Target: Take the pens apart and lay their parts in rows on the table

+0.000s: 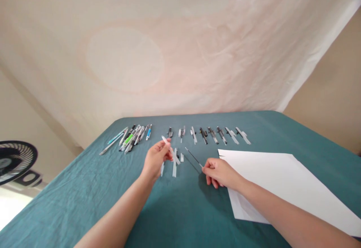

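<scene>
Sheet of white paper [270,180] at your 2 o'clock. Your right hand [218,171], 1 o'clock, pinches a slim pen refill [193,157], tip pointing toward 11. Your left hand [158,158], 11 o'clock, grips a translucent pen barrel [170,150]. Loose clear tube [174,167] on the green-covered surface [163,210], 12 o'clock. Farther: row of pens and parts [213,135], 12 to 1; heaped pens [129,139], 11.

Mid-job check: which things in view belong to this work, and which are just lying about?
Likely in the job:
clear barrel, in the left hand
thin refill, in the right hand
loose clear parts, by the left hand
probably the pen row and pen pile

Seemingly just there:
white sheet
fan
</scene>
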The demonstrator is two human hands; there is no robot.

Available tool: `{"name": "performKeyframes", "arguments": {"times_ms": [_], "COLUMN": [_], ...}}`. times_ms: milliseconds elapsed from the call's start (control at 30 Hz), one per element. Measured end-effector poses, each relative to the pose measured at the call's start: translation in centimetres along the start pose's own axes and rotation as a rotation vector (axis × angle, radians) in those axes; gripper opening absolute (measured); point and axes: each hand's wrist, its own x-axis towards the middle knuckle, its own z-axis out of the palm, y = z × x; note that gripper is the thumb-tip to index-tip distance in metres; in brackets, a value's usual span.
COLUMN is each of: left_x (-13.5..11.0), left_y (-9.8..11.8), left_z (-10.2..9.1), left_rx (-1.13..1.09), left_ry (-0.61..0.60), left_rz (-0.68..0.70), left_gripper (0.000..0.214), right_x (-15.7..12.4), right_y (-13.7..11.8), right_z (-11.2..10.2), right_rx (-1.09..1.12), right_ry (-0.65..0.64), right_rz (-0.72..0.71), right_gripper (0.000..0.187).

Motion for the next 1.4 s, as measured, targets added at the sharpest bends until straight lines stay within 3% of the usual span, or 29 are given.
{"name": "performKeyframes", "arguments": {"times_ms": [100, 233, 300, 400, 467, 533, 633, 833, 933, 1100, 1167, 1400], "left_x": [-1.3, -2.1, -2.2, -2.7, -3.2, -3.8, -4.1, -3.8, -3.8, -3.3, -2.9, -2.5], "left_y": [-2.2, -3.4, -3.3, -2.7, -2.5, -2.4, -2.6, -2.5, -1.7, 0.5, 0.9, -0.5], "left_z": [2.8, 4.8, 4.9, 4.7, 4.6, 4.7, 4.8, 4.4, 4.2, 3.1, 2.7, 2.5], "left_rx": [0.233, 0.448, 0.568, 0.795, 0.925, 1.017, 1.127, 1.23, 1.267, 1.441, 1.512, 1.607], "left_ry": [-0.165, -0.196, -0.183, -0.2, -0.317, -0.478, -0.596, -0.644, -0.596, -0.252, -0.166, -0.172], "left_rz": [-0.052, -0.04, -0.008, 0.226, 0.409, 0.504, 0.549, 0.603, 0.645, 0.647, 0.626, 0.645], "left_gripper": [0.057, 0.071, 0.071, 0.059, 0.044, 0.032, 0.027, 0.025, 0.025, 0.024, 0.02, 0.022], "right_x": [0.1, 0.0, -0.1, -0.2, -0.2, -0.1, -0.2, -1.0, -1.2, -1.0, -0.8, -0.7], "right_y": [0.3, 0.2, 0.1, -0.1, -0.1, -0.1, -0.1, -0.2, -0.3, -0.4, -0.3, -0.3], "right_z": [0.8, 1.1, 1.1, 1.2, 1.3, 1.4, 1.2, -0.1, -0.3, -0.3, -0.5, -1.2], "right_rx": [-0.036, -0.075, -0.083, -0.081, -0.087, -0.099, -0.103, -0.17, -0.223, -0.366, -0.416, -0.559], "right_ry": [0.0, -0.011, -0.011, 0.0, 0.013, 0.019, -0.015, -0.066, -0.021, 0.172, 0.22, 0.297], "right_rz": [0.013, 0.023, 0.039, 0.032, 0.017, 0.02, 0.043, 0.036, -0.027, -0.238, -0.283, -0.402], "right_gripper": [0.02, 0.016, 0.013, 0.011, 0.012, 0.014, 0.014, 0.01, 0.011, 0.007, 0.011, 0.018]}}
